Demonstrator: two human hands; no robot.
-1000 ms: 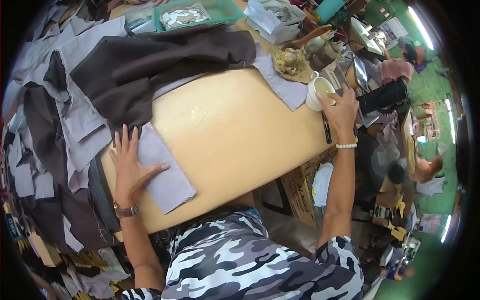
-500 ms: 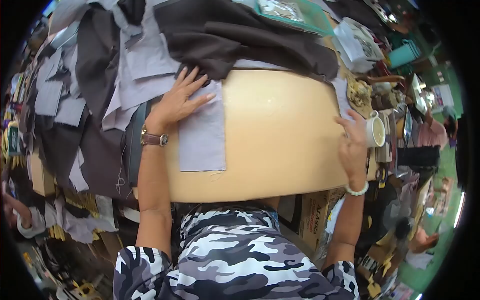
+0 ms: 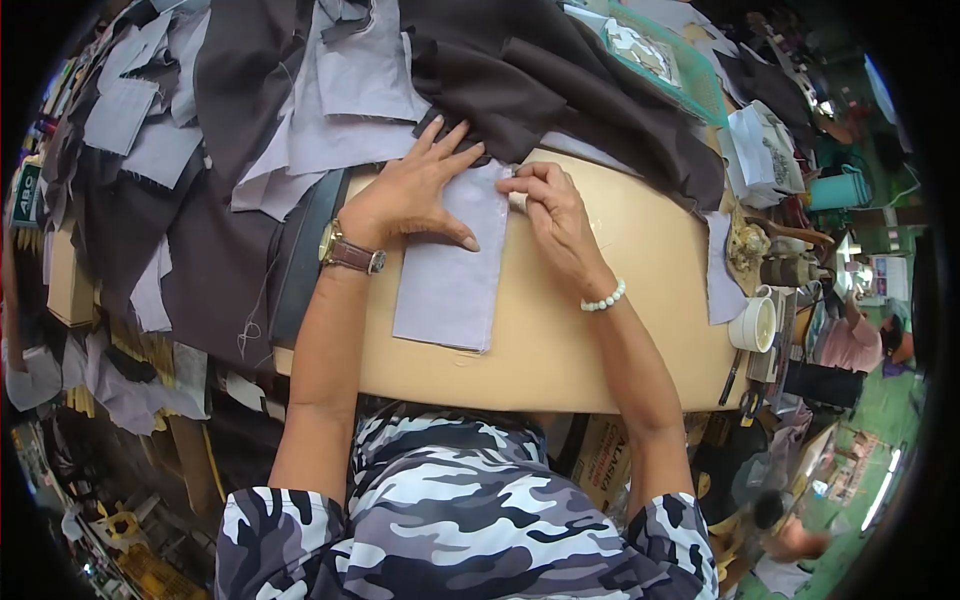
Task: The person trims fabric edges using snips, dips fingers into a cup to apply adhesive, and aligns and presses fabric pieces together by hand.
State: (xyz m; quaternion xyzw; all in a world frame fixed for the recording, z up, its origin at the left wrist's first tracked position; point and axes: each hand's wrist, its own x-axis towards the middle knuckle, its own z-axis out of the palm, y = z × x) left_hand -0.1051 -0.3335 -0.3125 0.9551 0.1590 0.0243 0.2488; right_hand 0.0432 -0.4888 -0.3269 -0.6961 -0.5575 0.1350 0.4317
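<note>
A rectangular piece of light grey fabric (image 3: 447, 290) lies flat on the tan board, loose threads at its lower right edge. My left hand (image 3: 418, 195) rests over its upper left part, open, fingers spread and thumb stretched across the cloth. At the cloth's upper right edge is my right hand (image 3: 553, 212), its thumb and forefinger pinched together. Whatever small thing sits in that pinch, or whether it is the cloth edge itself, I cannot make out. Dark brown fabric (image 3: 490, 90) lies bunched just beyond my left fingertips.
The tan board (image 3: 640, 270) fills the space before me. More grey cloth pieces (image 3: 360, 75) overlap dark fabric at the left. A white mug (image 3: 752, 325), scissors (image 3: 750, 402) and a grey strip (image 3: 722, 270) are at the right. A green basket (image 3: 700, 85) stands at the back.
My right hand has moved left from beside the mug to the upper right edge of the grey fabric. My left hand stays spread on the cloth. The view has shifted.
</note>
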